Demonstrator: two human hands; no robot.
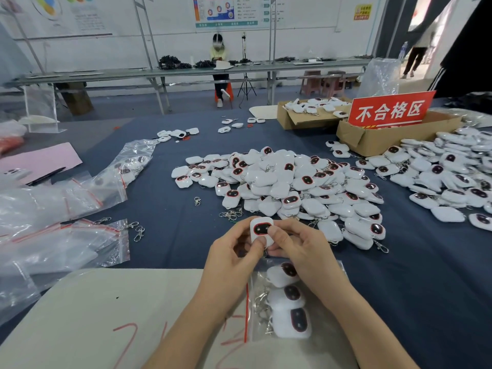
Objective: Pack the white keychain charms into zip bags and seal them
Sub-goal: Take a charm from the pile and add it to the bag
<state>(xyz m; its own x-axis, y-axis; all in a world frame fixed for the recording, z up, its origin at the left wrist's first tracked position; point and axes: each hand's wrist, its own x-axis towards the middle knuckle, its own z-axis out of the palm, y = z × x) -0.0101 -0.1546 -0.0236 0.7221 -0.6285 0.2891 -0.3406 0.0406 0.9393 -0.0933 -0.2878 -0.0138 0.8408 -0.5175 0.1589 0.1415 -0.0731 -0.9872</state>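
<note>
We see both hands closed on one charm [262, 231]. The left hand [231, 258] pinches its lower edge and the right hand [298, 249] lays a thumb on its dark face. The charm is held up between them, clear of the counter [173, 235]. Under the wrists, towards the body, lies the bag [259, 323] with three charms inside. Its red zip strip is on the left hand's side and, as far as we can tell, unsealed. Beyond the hands spreads the pile [292, 182], and out past the left hand lie spare bags [80, 243].

We judge this charm goes into the bag next, and we see three risks:
- **Jammed mouth:** the bag lies flat beneath the right forearm, so its mouth may not open freely and the charm could jam at the strip.
- **Snagged clasp:** the charm's ring and clasp, hidden behind the hands, could snag on rings already inside or lie across the strip and stop it closing.
- **Overfilling:** a fourth charm may crowd the bag so the seal pops open.
</note>
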